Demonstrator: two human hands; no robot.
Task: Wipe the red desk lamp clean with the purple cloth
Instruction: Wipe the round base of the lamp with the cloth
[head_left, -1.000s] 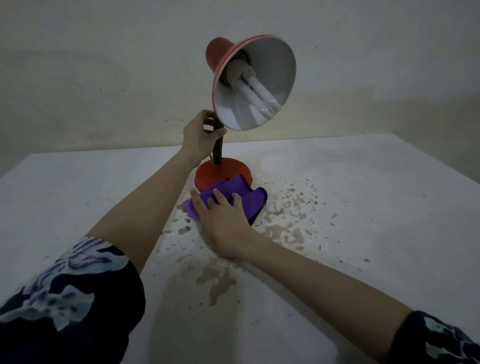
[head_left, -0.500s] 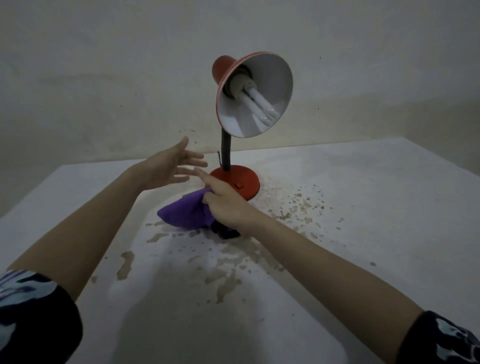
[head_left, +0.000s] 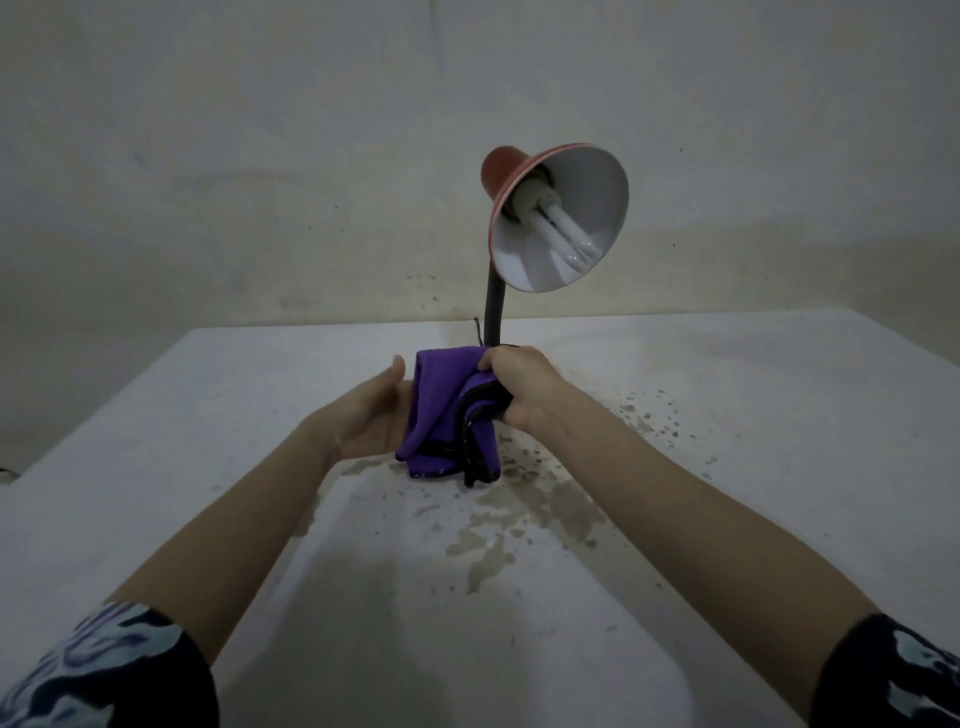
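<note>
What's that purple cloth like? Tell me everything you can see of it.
The purple cloth looks soft and fleecy, with black edging. It is bunched in loose folds, held up before the lamp, hiding its base. The right hand grips its upper right part; the left hand lays its palm against the left side. Its lower corners hang toward the stained white table.

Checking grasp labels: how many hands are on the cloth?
2. Right hand grips the cloth at its upper right; left hand touches its left side, fingers hidden.

Dim, flat grey light; red desk lamp unlit. My soft shadow on table in front of lamp. Frame edges stretched, slight blur.
</note>
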